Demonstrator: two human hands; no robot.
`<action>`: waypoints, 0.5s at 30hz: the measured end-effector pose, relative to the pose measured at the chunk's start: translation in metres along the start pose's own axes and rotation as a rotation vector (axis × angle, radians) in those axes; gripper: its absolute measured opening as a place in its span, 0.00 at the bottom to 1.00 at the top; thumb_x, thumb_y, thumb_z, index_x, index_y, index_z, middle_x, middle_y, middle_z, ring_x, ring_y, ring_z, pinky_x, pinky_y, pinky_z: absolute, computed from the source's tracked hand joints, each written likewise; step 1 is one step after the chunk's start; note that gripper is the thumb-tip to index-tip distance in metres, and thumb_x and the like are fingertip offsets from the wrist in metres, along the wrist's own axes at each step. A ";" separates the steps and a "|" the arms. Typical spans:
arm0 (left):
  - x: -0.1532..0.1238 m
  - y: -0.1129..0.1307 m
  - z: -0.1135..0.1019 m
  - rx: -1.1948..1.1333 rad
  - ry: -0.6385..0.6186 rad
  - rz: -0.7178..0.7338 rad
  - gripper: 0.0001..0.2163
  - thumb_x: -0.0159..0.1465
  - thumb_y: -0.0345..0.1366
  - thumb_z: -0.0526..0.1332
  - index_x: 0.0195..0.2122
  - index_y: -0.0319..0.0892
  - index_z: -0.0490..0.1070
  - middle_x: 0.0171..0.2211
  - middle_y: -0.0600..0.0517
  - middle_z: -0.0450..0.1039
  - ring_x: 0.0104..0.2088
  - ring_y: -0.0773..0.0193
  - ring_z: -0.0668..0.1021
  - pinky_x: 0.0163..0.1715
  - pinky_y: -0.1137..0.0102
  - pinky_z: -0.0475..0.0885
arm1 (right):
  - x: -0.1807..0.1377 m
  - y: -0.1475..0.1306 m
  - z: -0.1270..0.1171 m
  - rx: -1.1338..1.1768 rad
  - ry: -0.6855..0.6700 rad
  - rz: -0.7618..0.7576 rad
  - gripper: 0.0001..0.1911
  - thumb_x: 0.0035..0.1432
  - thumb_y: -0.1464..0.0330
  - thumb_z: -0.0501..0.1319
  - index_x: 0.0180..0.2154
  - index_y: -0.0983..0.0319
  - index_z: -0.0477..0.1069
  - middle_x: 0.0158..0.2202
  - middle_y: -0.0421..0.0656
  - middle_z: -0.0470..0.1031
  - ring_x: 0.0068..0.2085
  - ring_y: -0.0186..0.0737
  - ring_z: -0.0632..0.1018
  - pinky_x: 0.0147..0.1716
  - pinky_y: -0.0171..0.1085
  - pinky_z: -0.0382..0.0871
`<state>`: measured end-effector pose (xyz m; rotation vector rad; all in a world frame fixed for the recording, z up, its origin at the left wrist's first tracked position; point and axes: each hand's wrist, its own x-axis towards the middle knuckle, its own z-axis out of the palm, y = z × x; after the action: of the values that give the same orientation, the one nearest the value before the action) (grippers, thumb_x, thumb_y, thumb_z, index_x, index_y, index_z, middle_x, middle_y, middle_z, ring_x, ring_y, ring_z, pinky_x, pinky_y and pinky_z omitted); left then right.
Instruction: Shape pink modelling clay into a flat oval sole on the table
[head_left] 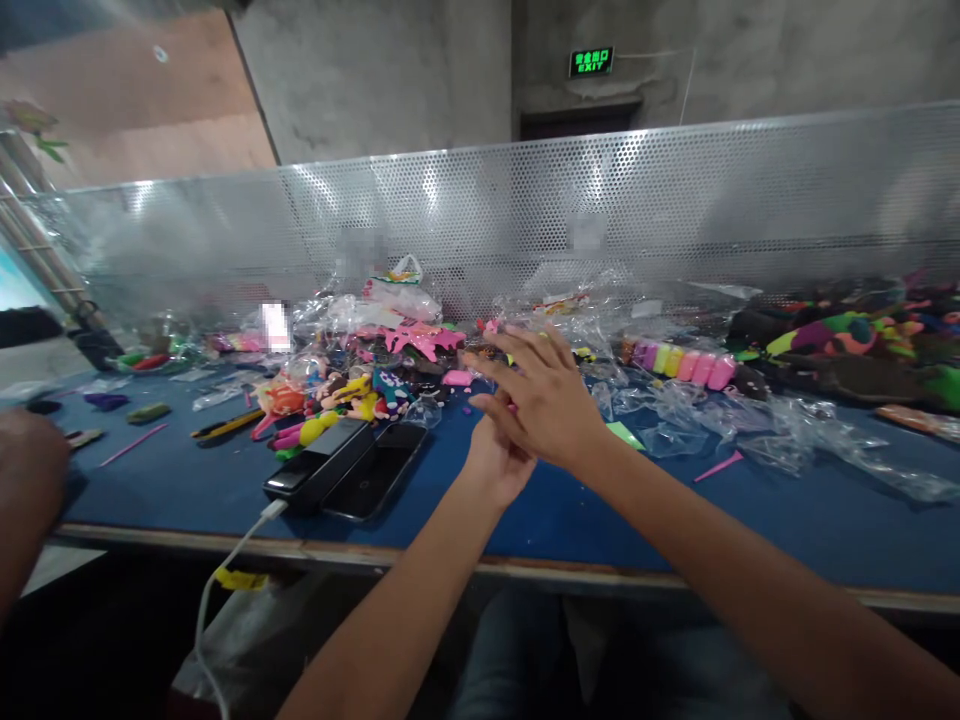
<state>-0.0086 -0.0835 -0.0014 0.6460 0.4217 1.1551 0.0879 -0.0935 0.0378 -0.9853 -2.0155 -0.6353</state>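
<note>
Over the blue tabletop (540,530), my two hands meet near the middle of the head view. My right hand (551,405) lies across the top with its fingers stretched and spread. Beneath it is my left hand (495,462), most of whose fingers are hidden. A trace of pink shows between the palms, too small to make out. Just beyond the hands sit a small pink block (457,378) and tiny purple bits. A light green square (625,435) lies beside my right wrist.
To the left lie a phone (379,472), a cabled black power bank (319,465), colourful clay figures (281,402) and a yellow cutter (229,426). A co-worker's hand (26,480) is at the far left. Rainbow clay (686,365), plastic wrap (810,430) and a pink stick (718,466) lie right.
</note>
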 end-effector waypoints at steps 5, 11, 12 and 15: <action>-0.027 0.006 -0.029 0.441 -0.080 0.132 0.23 0.62 0.52 0.58 0.18 0.40 0.58 0.14 0.59 0.57 0.13 0.74 0.61 0.14 0.76 0.58 | -0.076 0.034 -0.042 -0.148 -0.139 0.339 0.15 0.65 0.62 0.53 0.36 0.61 0.76 0.35 0.45 0.79 0.38 0.45 0.77 0.38 0.42 0.68; -0.063 -0.015 -0.041 1.625 -0.352 0.442 0.16 0.70 0.37 0.48 0.55 0.46 0.67 0.54 0.46 0.67 0.54 0.59 0.70 0.56 0.61 0.64 | -0.167 0.066 -0.041 -0.403 -0.425 0.385 0.13 0.63 0.62 0.55 0.36 0.60 0.77 0.32 0.46 0.76 0.36 0.48 0.74 0.38 0.44 0.66; -0.065 -0.017 -0.042 1.754 -0.386 0.435 0.17 0.69 0.36 0.48 0.57 0.47 0.65 0.57 0.47 0.65 0.57 0.58 0.68 0.59 0.58 0.62 | -0.173 0.066 -0.040 -0.385 -0.421 0.384 0.14 0.64 0.63 0.54 0.36 0.60 0.76 0.33 0.46 0.76 0.36 0.48 0.74 0.38 0.44 0.66; -0.067 -0.016 -0.048 1.944 -0.451 0.388 0.17 0.69 0.37 0.51 0.58 0.50 0.65 0.59 0.51 0.65 0.60 0.58 0.67 0.62 0.55 0.57 | -0.179 0.065 -0.037 -0.333 -0.403 0.393 0.17 0.66 0.63 0.49 0.33 0.60 0.73 0.32 0.46 0.74 0.35 0.46 0.73 0.37 0.43 0.65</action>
<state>-0.0511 -0.1379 -0.0487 2.6798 1.0027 0.5598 0.2258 -0.1577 -0.0817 -1.7748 -1.9970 -0.5985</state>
